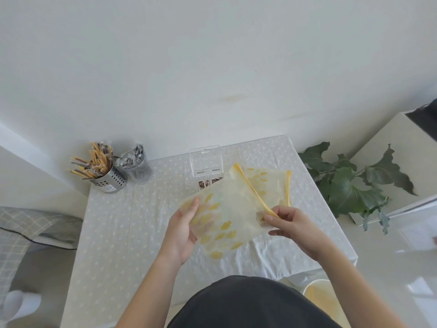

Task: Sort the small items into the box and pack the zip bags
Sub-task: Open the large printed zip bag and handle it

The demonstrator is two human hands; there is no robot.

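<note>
A translucent zip bag [227, 214] with yellow flower prints and a yellow zip strip is held above the table. My left hand [183, 230] grips its left edge, thumb on top. My right hand [289, 221] pinches the near end of the yellow zip, next to a small brown item inside the bag's corner. A second zip bag [272, 183] of the same kind lies flat on the table behind it. A clear plastic box [207, 162] stands with its lid up at the back of the table, and small brown packets [208, 183] show in front of it, partly hidden by the held bag.
A perforated steel cup [107, 178] full of yellow and brown wrapped sticks and a clear cup [137, 168] of grey sachets stand at the table's back left. The table [132, 221] has a white dotted cloth. A leafy plant [350, 183] sits to the right, and a yellow-rimmed bin [319, 294] stands at the lower right.
</note>
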